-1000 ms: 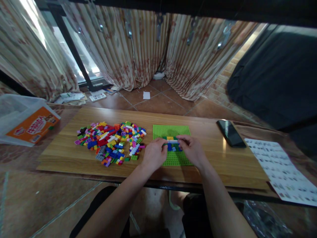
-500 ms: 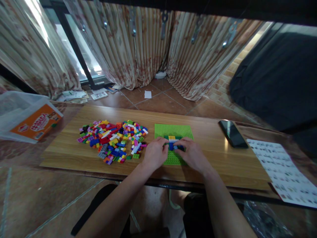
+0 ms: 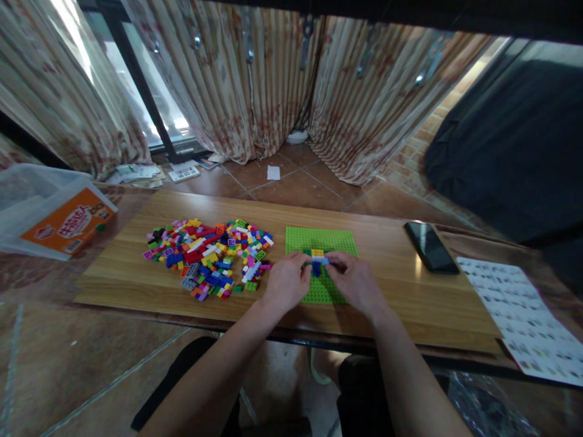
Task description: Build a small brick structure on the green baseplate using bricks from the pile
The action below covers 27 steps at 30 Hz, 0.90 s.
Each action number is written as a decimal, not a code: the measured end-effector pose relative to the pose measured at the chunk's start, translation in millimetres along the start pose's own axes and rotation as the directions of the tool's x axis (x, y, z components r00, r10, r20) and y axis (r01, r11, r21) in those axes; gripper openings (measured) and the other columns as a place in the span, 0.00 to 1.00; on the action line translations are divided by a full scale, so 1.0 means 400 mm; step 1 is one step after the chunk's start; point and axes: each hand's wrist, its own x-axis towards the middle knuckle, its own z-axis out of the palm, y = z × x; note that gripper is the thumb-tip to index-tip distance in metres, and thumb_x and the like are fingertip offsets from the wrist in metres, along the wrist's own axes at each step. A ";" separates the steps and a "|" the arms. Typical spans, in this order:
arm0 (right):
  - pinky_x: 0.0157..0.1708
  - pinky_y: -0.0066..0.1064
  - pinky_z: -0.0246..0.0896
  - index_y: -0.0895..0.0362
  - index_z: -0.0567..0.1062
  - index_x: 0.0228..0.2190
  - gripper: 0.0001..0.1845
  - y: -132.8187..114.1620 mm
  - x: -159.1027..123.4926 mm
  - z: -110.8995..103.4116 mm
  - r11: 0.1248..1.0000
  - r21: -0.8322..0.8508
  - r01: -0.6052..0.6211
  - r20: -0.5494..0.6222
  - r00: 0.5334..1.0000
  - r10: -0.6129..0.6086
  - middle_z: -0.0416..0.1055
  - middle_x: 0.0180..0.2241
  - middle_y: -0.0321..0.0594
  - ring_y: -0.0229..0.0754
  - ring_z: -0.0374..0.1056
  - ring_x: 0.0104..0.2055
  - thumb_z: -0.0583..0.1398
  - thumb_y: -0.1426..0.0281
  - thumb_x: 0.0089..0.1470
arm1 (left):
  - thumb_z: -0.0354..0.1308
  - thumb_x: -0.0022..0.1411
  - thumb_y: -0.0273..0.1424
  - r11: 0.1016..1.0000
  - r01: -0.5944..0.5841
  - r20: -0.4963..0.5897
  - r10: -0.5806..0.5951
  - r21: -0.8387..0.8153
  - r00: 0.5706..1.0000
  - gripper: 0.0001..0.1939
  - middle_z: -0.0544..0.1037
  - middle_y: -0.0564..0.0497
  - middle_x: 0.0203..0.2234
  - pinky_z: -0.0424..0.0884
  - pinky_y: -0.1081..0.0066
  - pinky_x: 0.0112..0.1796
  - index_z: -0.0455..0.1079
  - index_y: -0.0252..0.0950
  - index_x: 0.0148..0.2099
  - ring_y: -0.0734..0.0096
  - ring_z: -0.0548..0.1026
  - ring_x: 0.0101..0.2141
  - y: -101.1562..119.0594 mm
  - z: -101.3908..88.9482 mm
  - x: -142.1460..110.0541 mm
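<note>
A small build of toy bricks (image 3: pixel 317 252), with green, yellow, white and blue pieces, sits on a green studded baseplate (image 3: pixel 321 235). At its left end, the curled fingers of my left hand (image 3: pixel 286 278) close around the build's edge, and the fingertips hide part of it. From the right, my right hand (image 3: pixel 354 280) pinches a small light blue brick (image 3: pixel 325 261) between thumb and forefinger, right against the front of the build. Whether this brick is pressed on or only touching, I cannot tell.
Left of the baseplate spreads a pile of loose coloured bricks (image 3: pixel 209 257) on the wooden board (image 3: pixel 392 303). A clear plastic box (image 3: pixel 27 200) with an orange label stands at the far left. To the right lie a black phone (image 3: pixel 430 247) and a printed sheet (image 3: pixel 519 315).
My right hand has moved slightly away from me, bringing the light blue brick up to the build's white row. My left hand stays about where it was. The view has shifted a little.
</note>
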 end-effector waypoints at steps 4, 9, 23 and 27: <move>0.43 0.39 0.68 0.54 0.76 0.41 0.12 0.008 -0.003 0.001 1.000 0.013 -0.008 -0.041 0.999 0.008 0.79 0.38 0.43 0.46 0.75 0.40 0.58 0.68 0.55 | 0.55 0.63 0.24 1.000 0.001 0.000 -0.001 -0.006 1.000 0.10 0.79 0.46 0.39 0.74 0.67 0.42 0.75 0.33 0.44 0.67 0.77 0.36 0.002 -0.002 0.000; 0.44 0.42 0.67 0.54 0.76 0.40 0.11 0.022 0.001 -0.004 0.998 0.000 0.057 -0.072 0.996 -0.057 0.78 0.37 0.43 0.47 0.73 0.40 0.58 0.66 0.57 | 0.55 0.62 0.24 1.000 0.010 -0.001 -0.011 -0.005 1.000 0.09 0.79 0.46 0.38 0.74 0.67 0.41 0.75 0.33 0.43 0.68 0.76 0.35 0.002 -0.004 0.001; 0.50 0.45 0.64 0.51 0.82 0.35 0.08 0.077 0.005 0.028 0.995 -0.068 0.068 -0.079 0.994 -0.074 0.70 0.44 0.45 0.49 0.67 0.47 0.63 0.67 0.52 | 0.55 0.62 0.24 1.000 -0.003 -0.001 0.003 -0.018 1.000 0.09 0.79 0.47 0.38 0.74 0.67 0.42 0.74 0.34 0.43 0.67 0.77 0.36 -0.002 0.000 0.002; 0.51 0.45 0.64 0.52 0.82 0.36 0.09 0.067 0.000 0.022 0.993 -0.096 0.074 -0.063 0.995 -0.080 0.70 0.44 0.45 0.49 0.67 0.47 0.63 0.66 0.53 | 0.55 0.62 0.23 1.000 -0.009 -0.004 0.009 -0.019 1.000 0.09 0.79 0.47 0.38 0.74 0.67 0.42 0.74 0.34 0.43 0.68 0.77 0.37 -0.001 -0.001 0.001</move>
